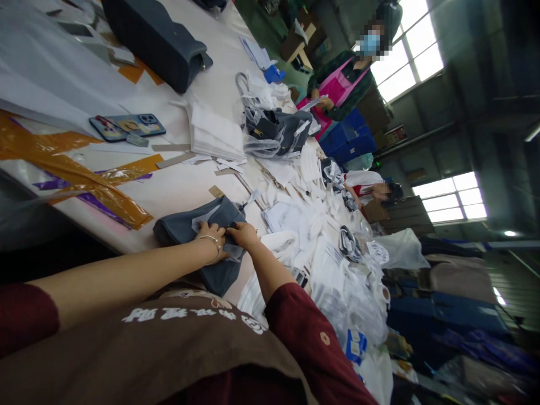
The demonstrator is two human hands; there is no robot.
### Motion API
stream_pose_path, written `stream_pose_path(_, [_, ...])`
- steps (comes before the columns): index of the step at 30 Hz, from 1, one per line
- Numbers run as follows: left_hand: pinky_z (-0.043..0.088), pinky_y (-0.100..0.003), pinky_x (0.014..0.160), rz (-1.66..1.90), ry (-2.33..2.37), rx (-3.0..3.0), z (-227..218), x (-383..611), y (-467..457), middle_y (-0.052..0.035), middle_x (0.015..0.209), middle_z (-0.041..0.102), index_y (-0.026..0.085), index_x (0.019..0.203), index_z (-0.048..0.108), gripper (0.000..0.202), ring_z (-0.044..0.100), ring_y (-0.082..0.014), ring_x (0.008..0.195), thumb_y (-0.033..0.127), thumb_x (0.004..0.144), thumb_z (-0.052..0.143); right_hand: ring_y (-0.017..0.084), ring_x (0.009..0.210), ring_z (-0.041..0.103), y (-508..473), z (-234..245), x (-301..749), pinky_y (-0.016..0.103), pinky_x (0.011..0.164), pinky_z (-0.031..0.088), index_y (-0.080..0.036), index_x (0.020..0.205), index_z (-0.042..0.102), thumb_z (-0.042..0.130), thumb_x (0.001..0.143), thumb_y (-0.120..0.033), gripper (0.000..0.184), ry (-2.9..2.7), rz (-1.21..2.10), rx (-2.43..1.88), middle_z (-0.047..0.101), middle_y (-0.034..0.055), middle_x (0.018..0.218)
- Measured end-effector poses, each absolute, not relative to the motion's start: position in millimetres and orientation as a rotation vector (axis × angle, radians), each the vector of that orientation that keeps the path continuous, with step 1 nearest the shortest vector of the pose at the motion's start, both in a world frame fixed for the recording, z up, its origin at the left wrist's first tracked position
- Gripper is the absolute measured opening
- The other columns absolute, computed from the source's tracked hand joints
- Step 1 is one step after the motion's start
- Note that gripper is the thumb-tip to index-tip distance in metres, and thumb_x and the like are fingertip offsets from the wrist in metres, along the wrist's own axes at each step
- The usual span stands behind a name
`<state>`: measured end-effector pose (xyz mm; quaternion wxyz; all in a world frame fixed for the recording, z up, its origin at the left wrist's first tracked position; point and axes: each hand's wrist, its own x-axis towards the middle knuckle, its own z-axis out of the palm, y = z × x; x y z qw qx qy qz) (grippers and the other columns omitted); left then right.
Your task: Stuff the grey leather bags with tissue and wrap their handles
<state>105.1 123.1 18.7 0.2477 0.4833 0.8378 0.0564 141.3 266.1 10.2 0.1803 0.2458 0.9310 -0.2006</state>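
Note:
A slate-grey leather handbag (198, 267) lies on the white-covered worktable (177, 194), with a sheet of white tissue (206, 218) tucked at its top. My left hand (211, 239), a thin bangle on its wrist, grips the bag near the tissue. My right hand (242, 233) lies beside it, its fingers closed on the bag's upper edge. The two hands nearly touch. Part of the bag is hidden under my hands and forearms. A heap of white paper and plastic (307, 247) lies just beyond my right forearm.
Another grey handbag (156, 42) and a plastic-wrapped bag (274, 132) lie farther along the table, near a white tissue stack (215, 135) and a phone (126, 127). Amber tape (71, 169) crosses the table. A person in a pink apron (343, 87) stands beyond blue crates (348, 138).

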Motion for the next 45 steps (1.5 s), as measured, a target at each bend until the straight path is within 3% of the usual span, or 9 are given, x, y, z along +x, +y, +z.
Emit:
stream_pose_path(8, [0.029, -0.057, 0.089, 0.069, 2.282, 1.37, 11, 100, 124, -0.0176, 0.123, 0.055, 0.023, 0.115, 0.067, 0.055, 0.042, -0.0383, 0.111, 0.06, 0.079, 0.048, 0.014, 0.067, 0.058, 257, 1, 158, 0.022, 0.059, 0.04, -0.021, 0.08, 0.066, 0.056, 0.085, -0.045, 0.027, 2.657, -0.688, 0.786, 0.065, -0.0004, 0.072])
stream_pose_path(14, [0.029, -0.053, 0.092, 0.04, 2.262, 1.369, 11, 96, 122, -0.0156, 0.123, 0.055, 0.027, 0.114, 0.067, 0.053, 0.042, -0.0371, 0.113, 0.061, 0.077, 0.048, 0.016, 0.073, 0.06, 248, -6, 162, 0.023, 0.062, 0.041, -0.02, 0.078, 0.066, 0.057, 0.084, -0.044, 0.026, 2.712, -0.571, 0.78, 0.066, 0.0014, 0.078])
stream_pose_path(21, [0.029, -0.052, 0.093, 0.013, 2.206, 1.366, 22, 94, 122, -0.0171, 0.123, 0.055, 0.023, 0.113, 0.068, 0.052, 0.042, -0.0369, 0.112, 0.057, 0.077, 0.052, 0.018, 0.086, 0.059, 235, -4, 158, 0.025, 0.068, 0.044, -0.022, 0.089, 0.068, 0.059, 0.083, -0.044, 0.025, 2.708, -0.405, 0.809, 0.063, 0.0046, 0.098])
stream_pose_path(30, [0.03, -0.053, 0.094, -0.017, 2.132, 1.404, 25, 91, 121, -0.02, 0.125, 0.054, 0.02, 0.114, 0.068, 0.057, 0.043, -0.04, 0.113, 0.059, 0.075, 0.054, 0.017, 0.084, 0.06, 229, 3, 156, 0.026, 0.068, 0.044, -0.022, 0.095, 0.067, 0.053, 0.088, -0.04, 0.023, 2.731, -0.215, 0.583, 0.061, 0.0036, 0.101])
stream_pose_path(35, [0.024, -0.053, 0.098, 0.013, 2.127, 1.368, 32, 93, 123, -0.0217, 0.115, 0.061, 0.016, 0.097, 0.074, 0.05, 0.048, -0.0397, 0.109, 0.056, 0.07, 0.061, 0.018, 0.086, 0.059, 224, 1, 151, 0.027, 0.071, 0.044, -0.016, 0.095, 0.066, 0.043, 0.092, -0.021, 0.024, 2.751, -0.105, 0.379, 0.062, 0.0088, 0.104])
stream_pose_path(40, [0.014, -0.055, 0.103, 0.107, 2.052, 1.349, 34, 92, 123, -0.0206, 0.101, 0.067, 0.017, 0.085, 0.076, 0.043, 0.053, -0.0404, 0.105, 0.054, 0.067, 0.065, 0.021, 0.09, 0.059, 229, -2, 156, 0.029, 0.078, 0.044, -0.014, 0.098, 0.065, 0.044, 0.091, -0.016, 0.022, 2.769, -0.1, 0.172, 0.062, 0.0117, 0.102])
stream_pose_path(45, [0.01, -0.055, 0.104, 0.138, 2.032, 1.356, 33, 91, 121, -0.0188, 0.101, 0.068, 0.017, 0.085, 0.075, 0.041, 0.054, -0.0389, 0.104, 0.053, 0.068, 0.067, 0.02, 0.094, 0.058, 237, 0, 161, 0.034, 0.101, 0.033, -0.014, 0.097, 0.064, 0.047, 0.09, -0.014, 0.019, 2.837, -0.059, 0.013, 0.064, 0.009, 0.097])
